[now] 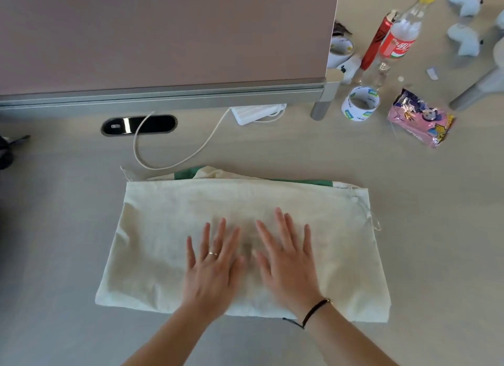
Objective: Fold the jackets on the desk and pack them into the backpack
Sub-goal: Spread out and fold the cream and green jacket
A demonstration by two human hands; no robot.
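Note:
A cream jacket [169,229] lies folded into a wide rectangle on the desk, with a strip of green fabric [300,181] showing along its far edge and a thin drawstring at its right side. My left hand [211,267] and my right hand [286,259] rest flat on its middle, side by side, fingers straight and spread, pressing the cloth down. The left hand wears a ring, the right wrist a dark cord bracelet. No backpack shows in the head view.
A desk divider panel [163,38] stands at the back, with a cable port [139,124] and a white cable [174,155] below it. At the back right are a tape roll [360,103], bottles [398,41] and a pink snack packet [421,118]. A dark object [6,153] sits at the left edge.

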